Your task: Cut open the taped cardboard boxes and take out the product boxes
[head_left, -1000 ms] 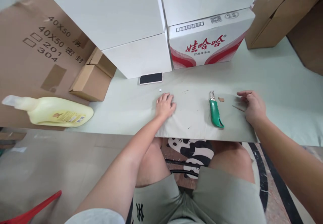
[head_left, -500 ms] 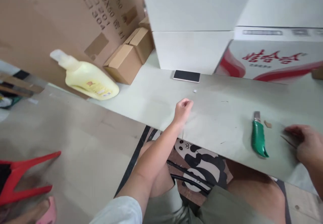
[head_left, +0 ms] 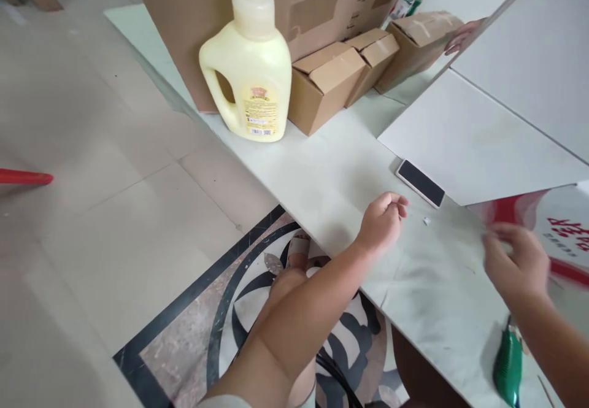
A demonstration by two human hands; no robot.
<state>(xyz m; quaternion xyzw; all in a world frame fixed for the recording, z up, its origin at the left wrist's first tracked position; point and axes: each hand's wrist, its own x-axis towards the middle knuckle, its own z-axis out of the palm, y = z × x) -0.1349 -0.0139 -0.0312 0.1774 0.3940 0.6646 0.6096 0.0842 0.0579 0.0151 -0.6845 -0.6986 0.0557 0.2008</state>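
My left hand (head_left: 381, 221) hovers over or rests on the pale table near the phone, its fingers curled in and nothing visible between them. A small white scrap (head_left: 427, 221) lies just to its right. My right hand (head_left: 518, 264) is blurred by motion above the table's right part; its fingers look bent, but their grip does not show. Below that hand, a green-handled utility knife (head_left: 508, 365) lies on the table, partly hidden by the right forearm. Beside the white boxes lies a phone (head_left: 420, 183) with a dark screen.
A pale yellow detergent bottle (head_left: 257, 83) stands at the table's left edge, next to small cardboard boxes (head_left: 329, 86). A large carton (head_left: 313, 9) is behind them. White boxes (head_left: 497, 132) block the right rear. Another person's hand (head_left: 462, 37) shows beyond them. A red leg (head_left: 25, 177) is on the floor side.
The view has swung left and turned. My right hand has left the spot beside the utility knife and moved forward and inward; my left hand stays curled near the white scrap.
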